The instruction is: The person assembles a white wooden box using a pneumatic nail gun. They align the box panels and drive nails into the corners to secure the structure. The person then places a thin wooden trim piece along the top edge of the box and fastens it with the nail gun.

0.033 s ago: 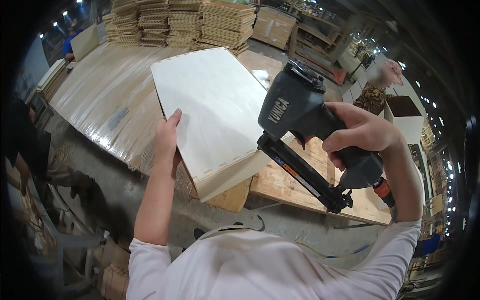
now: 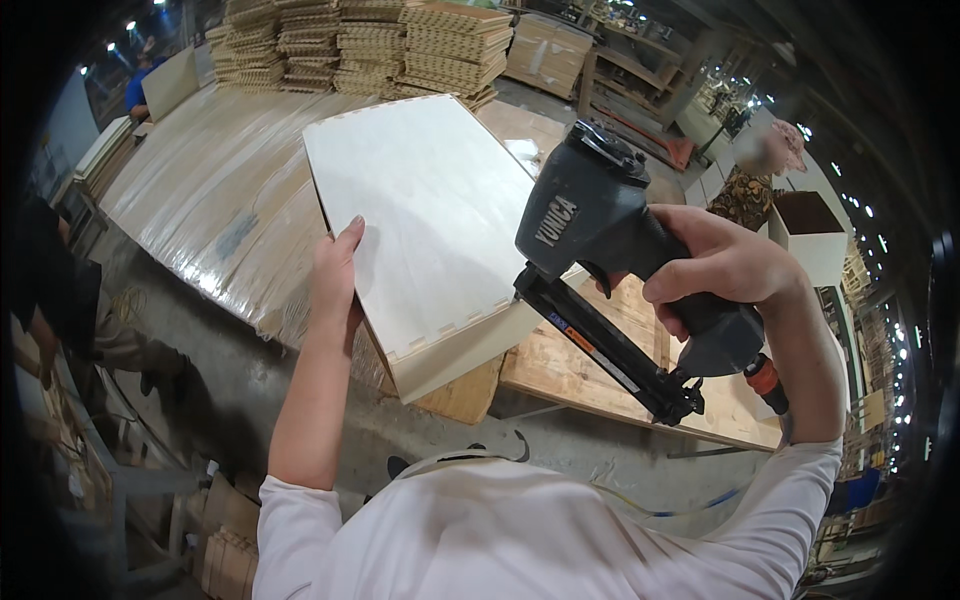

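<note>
A box of pale wood (image 2: pixel 420 220) with a white panel facing up and finger-jointed edges is held tilted in front of me. My left hand (image 2: pixel 338 270) grips its left edge, thumb on the white face and fingers hidden beneath. In my right hand (image 2: pixel 725 265) is a dark grey pneumatic nail gun (image 2: pixel 590 205), held by its handle. A finger is near the trigger. The gun's nose overlaps the box's right edge in view; whether they touch I cannot tell. A red hose fitting (image 2: pixel 765 378) sits at the handle's base.
Behind the box lies a large plastic-wrapped stack of boards (image 2: pixel 190 200), with piles of notched panels (image 2: pixel 370 50) beyond. A wooden workbench (image 2: pixel 570 370) stands under the gun. Another person (image 2: pixel 755 180) is at the right, near an open box (image 2: pixel 812 235). A hose (image 2: pixel 690 510) trails across the floor.
</note>
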Demonstrator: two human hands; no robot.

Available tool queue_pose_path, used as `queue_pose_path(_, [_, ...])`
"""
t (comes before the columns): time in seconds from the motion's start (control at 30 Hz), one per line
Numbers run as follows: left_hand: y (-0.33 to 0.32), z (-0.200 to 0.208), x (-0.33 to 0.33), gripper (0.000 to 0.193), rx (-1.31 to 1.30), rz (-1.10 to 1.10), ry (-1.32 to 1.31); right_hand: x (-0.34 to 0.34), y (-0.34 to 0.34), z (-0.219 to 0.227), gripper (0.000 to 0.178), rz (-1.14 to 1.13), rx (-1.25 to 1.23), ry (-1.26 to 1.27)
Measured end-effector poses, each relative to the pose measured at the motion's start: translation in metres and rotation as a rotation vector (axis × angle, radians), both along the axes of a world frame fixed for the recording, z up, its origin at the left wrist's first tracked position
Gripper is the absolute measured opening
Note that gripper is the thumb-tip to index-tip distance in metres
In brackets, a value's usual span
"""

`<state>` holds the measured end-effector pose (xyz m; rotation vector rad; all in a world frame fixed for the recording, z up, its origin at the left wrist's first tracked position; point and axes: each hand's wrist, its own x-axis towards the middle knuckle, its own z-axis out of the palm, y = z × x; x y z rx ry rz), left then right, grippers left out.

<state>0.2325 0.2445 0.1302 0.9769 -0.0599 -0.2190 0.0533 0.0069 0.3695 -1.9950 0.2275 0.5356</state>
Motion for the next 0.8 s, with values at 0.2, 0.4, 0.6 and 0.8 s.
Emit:
queue_pose_path(0.2, [-0.002, 0.002, -0.001, 0.029, 0.025, 0.005, 0.011, 0.001, 0.009, 0.003, 0.046, -0.004, -0.024, -0.006])
queue_pose_path(0.4, [-0.001, 0.006, -0.002, 0.031, -0.068, -0.06, -0.011, 0.012, 0.036, -0.004, 0.048, 0.105, 0.084, -0.016])
queue_pose_path(0.6, [-0.003, 0.006, -0.002, 0.028, -0.147, -0.045, -0.049, 0.022, 0.067, -0.005, 0.032, 0.26, 0.051, 0.039])
queue_pose_path(0.8, [-0.003, 0.005, -0.003, 0.028, -0.124, -0.07, -0.065, 0.023, 0.072, -0.007, 0.033, 0.299, -0.005, 0.037])
